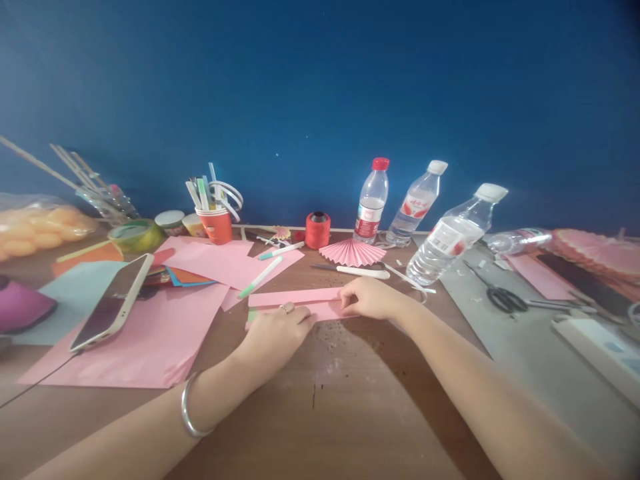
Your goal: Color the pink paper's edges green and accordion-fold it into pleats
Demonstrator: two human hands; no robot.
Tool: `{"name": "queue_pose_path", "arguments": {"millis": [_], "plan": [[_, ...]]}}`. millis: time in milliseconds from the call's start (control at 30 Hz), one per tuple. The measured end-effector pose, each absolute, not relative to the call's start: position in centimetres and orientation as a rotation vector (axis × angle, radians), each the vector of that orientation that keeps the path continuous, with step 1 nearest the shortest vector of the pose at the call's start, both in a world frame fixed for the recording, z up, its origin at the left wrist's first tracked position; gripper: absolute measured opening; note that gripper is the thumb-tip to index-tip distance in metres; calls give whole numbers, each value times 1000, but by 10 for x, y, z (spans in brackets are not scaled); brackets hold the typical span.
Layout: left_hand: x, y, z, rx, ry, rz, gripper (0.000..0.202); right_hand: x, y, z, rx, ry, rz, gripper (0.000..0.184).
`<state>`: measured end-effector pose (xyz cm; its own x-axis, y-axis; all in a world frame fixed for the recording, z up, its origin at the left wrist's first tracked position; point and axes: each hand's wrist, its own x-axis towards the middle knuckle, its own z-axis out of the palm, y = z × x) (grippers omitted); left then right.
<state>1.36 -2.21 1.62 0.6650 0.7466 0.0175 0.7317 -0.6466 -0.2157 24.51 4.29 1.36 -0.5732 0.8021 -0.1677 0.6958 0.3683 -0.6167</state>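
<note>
A long folded pink paper strip [295, 298] lies on the brown table [320, 413] in front of me. My left hand [277, 328], with a ring on one finger and a silver bangle at the wrist, presses down on the strip's left part with curled fingers. My right hand [367, 298] pinches the strip's right end between closed fingers. A green-capped marker [260, 277] lies just beyond the strip, and a folded pink paper fan [352, 253] sits behind it.
A phone [113, 301] rests on pink sheets [145, 337] at left. Behind stand an orange cup of pens [216, 223], a red thread spool [317, 230] and three water bottles [453, 233]. Scissors [505, 297] and a power strip [600, 347] lie at right.
</note>
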Motion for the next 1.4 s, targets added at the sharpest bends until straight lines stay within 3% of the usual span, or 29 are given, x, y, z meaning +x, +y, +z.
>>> {"name": "queue_pose_path", "arguments": {"millis": [333,500,633,833,1400], "plan": [[12,-19,11,-2683,-1131,89,38,245,38,20,-1402,-2461,993,5],[13,-18,8,-2680,-1050,80,50,240,36,29,-1420,-2487,987,21],[15,-20,5,-2660,-1040,65,46,236,36,33,-1451,-2528,1024,27],[13,-20,5,-2631,-1086,45,34,236,37,29,-1434,-2515,994,19],[16,-21,12,-2630,-1172,41,35,236,37,25,-1543,-2389,1077,12]]}}
